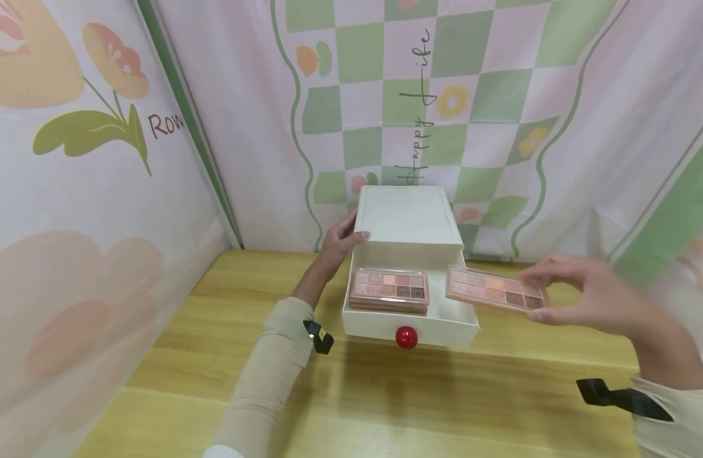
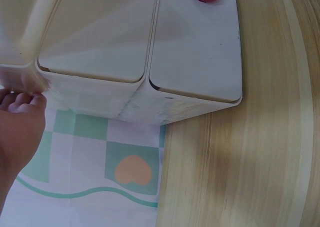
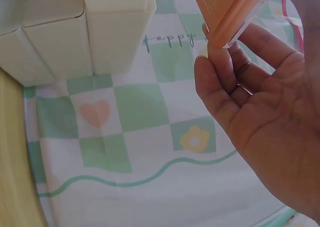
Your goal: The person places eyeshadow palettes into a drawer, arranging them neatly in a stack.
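Right hand (image 1: 580, 289) pinches palette (image 1: 494, 289); "Happy Life".

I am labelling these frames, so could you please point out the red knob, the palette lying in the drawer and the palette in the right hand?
red knob (image 1: 406, 337), head view, middle of the ball.
palette in the drawer (image 1: 389, 289), head view, middle of its top face.
held palette (image 1: 488, 289), head view, its pan rows.

Lighting: bright, even, diffuse; soft shadows on the table (image 1: 385, 394) toward 6 o'clock. Head view bowed at edges. Wrist views soft, possibly motion-blurred; right hand (image 1: 586, 296) slightly smeared.
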{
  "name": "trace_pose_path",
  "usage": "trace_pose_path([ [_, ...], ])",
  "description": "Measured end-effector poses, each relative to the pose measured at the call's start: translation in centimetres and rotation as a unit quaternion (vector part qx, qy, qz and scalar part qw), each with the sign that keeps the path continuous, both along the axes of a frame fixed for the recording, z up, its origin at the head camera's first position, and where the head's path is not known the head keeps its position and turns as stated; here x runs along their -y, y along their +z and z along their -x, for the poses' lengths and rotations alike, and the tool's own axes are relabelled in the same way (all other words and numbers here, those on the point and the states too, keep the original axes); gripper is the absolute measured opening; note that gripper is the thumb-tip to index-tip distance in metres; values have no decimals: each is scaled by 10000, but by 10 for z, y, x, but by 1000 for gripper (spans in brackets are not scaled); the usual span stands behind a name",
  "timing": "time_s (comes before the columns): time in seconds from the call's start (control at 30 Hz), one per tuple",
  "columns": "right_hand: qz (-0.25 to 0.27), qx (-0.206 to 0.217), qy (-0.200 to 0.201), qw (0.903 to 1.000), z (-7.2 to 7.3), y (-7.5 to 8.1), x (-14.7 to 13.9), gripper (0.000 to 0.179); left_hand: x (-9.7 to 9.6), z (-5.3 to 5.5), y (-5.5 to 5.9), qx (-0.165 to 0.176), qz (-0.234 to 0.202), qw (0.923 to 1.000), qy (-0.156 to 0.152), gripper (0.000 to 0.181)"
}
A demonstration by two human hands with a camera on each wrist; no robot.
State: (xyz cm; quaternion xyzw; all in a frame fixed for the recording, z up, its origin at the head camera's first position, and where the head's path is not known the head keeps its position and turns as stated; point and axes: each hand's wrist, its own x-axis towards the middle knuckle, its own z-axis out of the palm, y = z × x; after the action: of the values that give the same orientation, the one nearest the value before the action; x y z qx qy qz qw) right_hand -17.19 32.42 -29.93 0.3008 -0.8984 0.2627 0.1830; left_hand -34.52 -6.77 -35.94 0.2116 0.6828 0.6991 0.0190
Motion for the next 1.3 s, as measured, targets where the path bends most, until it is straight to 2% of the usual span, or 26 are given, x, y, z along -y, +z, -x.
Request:
trace_pose_path([
  [0.27,-231,187,-160,9994,15,8,23,54,0,-2,2,-13,36,10000,49,81],
  [0.5,108,200,614,9979,23,9,37,53,1,-2,0,14,14,10000,37,80],
  [0.73,241,219,916,9953,33,11,52,53,0,-2,-2,0,29,10000,58,79],
  [0.97,50,247,801,9965,43,11,65,51,0,-2,-1,-46,21,10000,32,79],
  [1.3,174,591,863,9944,52,9,83,47,-1,-3,2,-105,6,9999,39,78],
])
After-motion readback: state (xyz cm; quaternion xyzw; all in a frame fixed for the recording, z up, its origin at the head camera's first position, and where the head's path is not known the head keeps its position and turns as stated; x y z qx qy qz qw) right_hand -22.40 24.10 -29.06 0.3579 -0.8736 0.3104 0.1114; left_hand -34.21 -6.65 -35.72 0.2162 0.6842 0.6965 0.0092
